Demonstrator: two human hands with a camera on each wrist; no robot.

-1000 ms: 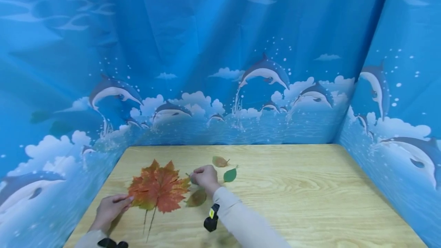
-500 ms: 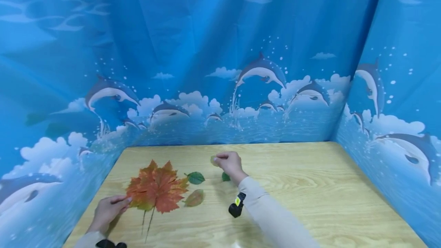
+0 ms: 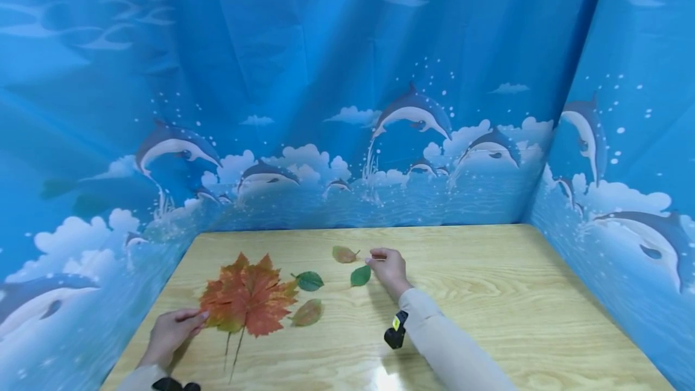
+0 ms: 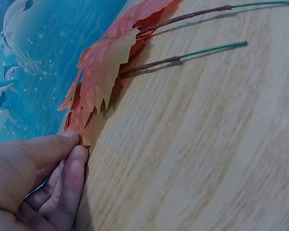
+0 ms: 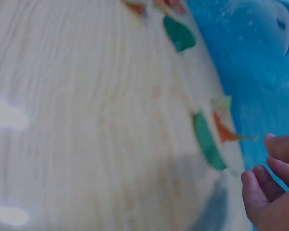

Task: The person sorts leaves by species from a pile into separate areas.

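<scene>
My left hand [image 3: 172, 333] pinches the lower left edge of a bunch of orange-red maple leaves [image 3: 250, 294]. In the left wrist view, thumb and fingertips meet on a leaf tip [image 4: 89, 134], and two thin wire stems [image 4: 183, 19] reach over the wood. My right hand [image 3: 390, 270] is beside a small green leaf [image 3: 361, 276], its fingertips close to the stem end. A gap shows between thumb and fingers in the right wrist view, with nothing held there. Just behind lies a brownish-green leaf [image 3: 344, 254], its stem pointing toward the hand.
Between the maple leaves and the right hand lie a dark green leaf [image 3: 309, 281] and a reddish-green leaf [image 3: 307, 313]. The wood-grain table [image 3: 488, 306] ends at a blue dolphin-print curtain [image 3: 326, 198] behind and on both sides.
My right hand has moved right, leaving the dark green leaf by the maple leaves, then passing from the brownish-green leaf to the green leaf's stem end. The left hand keeps its hold.
</scene>
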